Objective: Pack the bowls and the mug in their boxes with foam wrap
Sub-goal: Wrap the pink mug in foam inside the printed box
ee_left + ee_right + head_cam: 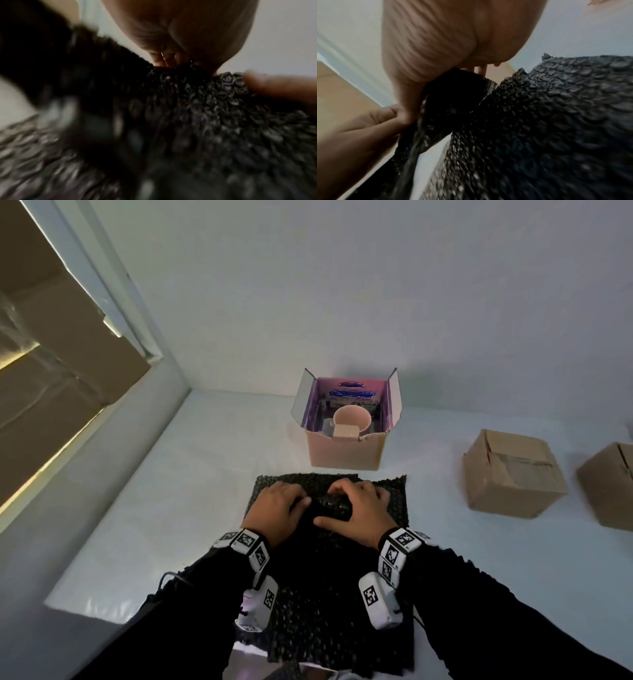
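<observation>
Head view gives me both hands on the black foam wrap (394, 501) spread on the table (178, 501): left hand (279, 510) and right hand (359, 510) each clutch its bunched middle with curled fingers. Beyond them, the pink mug (351, 421) sits inside an open box (346, 450); two closed cardboard boxes (510, 474) stand at right.

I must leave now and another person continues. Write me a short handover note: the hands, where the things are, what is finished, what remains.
Left hand: grips the black foam wrap, bunching it.
Right hand: same grip on that wrap, fingers curled into the bunch.
Pink mug: unwrapped, inside the open box behind the wrap.
Two closed cardboard boxes on the right; contents not visible.
No bowl visible; what the bunch hides is unclear.
Left: finish wrapping, wrap the mug, close the open box.
</observation>
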A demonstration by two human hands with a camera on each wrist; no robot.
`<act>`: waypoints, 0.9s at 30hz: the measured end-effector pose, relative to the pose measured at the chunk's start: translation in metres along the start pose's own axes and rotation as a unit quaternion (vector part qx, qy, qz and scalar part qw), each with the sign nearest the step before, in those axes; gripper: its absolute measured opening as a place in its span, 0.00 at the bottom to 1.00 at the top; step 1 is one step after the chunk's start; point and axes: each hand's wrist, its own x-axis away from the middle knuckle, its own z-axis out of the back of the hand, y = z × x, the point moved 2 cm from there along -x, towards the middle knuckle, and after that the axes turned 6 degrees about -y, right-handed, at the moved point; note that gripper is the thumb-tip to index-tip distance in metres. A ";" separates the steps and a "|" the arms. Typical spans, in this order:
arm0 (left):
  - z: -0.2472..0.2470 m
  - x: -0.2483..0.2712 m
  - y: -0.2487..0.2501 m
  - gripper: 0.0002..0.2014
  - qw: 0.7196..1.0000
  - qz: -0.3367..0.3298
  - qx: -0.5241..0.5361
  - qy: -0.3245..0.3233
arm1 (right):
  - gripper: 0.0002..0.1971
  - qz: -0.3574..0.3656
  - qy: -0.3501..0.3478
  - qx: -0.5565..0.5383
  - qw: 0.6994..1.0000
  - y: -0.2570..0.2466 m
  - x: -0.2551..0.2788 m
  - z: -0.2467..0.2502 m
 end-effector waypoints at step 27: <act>0.093 -0.124 0.038 0.12 0.878 -0.034 0.475 0.055 | 0.23 -0.003 0.019 -0.483 0.876 -0.023 -0.074 0.108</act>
